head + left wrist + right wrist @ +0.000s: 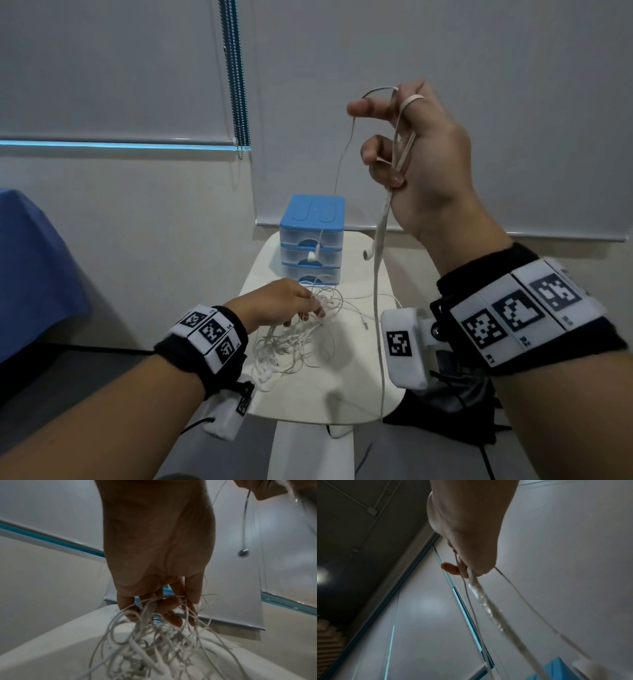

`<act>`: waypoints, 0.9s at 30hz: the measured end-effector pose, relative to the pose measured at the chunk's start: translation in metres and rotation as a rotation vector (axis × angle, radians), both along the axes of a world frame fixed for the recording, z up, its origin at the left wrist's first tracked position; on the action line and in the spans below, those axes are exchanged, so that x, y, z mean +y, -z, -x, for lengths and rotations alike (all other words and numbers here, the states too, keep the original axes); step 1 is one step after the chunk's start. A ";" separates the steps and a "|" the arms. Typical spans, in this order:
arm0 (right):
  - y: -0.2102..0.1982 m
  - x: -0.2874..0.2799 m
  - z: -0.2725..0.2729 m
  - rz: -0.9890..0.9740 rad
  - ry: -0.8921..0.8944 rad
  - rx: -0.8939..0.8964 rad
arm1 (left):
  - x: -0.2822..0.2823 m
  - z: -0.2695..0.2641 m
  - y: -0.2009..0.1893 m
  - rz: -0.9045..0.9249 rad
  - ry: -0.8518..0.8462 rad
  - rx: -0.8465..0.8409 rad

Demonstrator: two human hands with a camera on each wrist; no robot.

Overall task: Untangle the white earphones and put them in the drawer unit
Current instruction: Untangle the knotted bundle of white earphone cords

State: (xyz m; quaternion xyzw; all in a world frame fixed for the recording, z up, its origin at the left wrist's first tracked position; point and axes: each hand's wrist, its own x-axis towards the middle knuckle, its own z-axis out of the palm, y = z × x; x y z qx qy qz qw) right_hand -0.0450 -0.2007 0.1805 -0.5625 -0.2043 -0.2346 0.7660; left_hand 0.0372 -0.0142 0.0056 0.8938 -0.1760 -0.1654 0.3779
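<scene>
Small white table (356, 383) under grey blinds (445, 68); blue drawer unit (311, 236) at its far edge.

My right hand (424, 161) was raised, fingers curled round loops of one earphone cord (378, 274), which hung down past the table's front edge; an earbud (367, 254) dangled beside it. My left hand (277, 301) pinched strands of the tangle (298, 339) lying on the table before the drawers. A blue cloth (30, 267) sat at left. Both wrist views were blurred; the cord's lower end was hard to trace.
</scene>
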 end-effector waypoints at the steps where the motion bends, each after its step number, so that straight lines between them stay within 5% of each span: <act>1: -0.001 -0.001 -0.002 -0.011 0.021 -0.008 | 0.001 -0.001 0.003 -0.026 -0.003 0.007; 7: -0.013 -0.008 0.001 0.161 0.071 0.143 | 0.006 -0.002 -0.003 -0.108 0.051 0.007; 11: -0.004 -0.010 0.004 0.795 0.098 0.385 | 0.016 -0.003 -0.042 -0.236 0.011 -0.240; 13: 0.000 -0.009 0.011 1.129 0.101 0.424 | 0.023 0.004 -0.064 0.002 -0.002 -0.302; 16: -0.011 0.002 0.025 1.458 0.180 0.318 | 0.023 0.032 -0.098 0.517 0.254 -0.135; 21: -0.039 0.017 0.037 1.530 0.286 0.126 | -0.001 0.060 -0.126 0.785 0.391 -0.049; 27: -0.056 0.005 0.042 1.622 0.360 0.077 | -0.005 0.077 -0.132 0.645 0.247 -0.161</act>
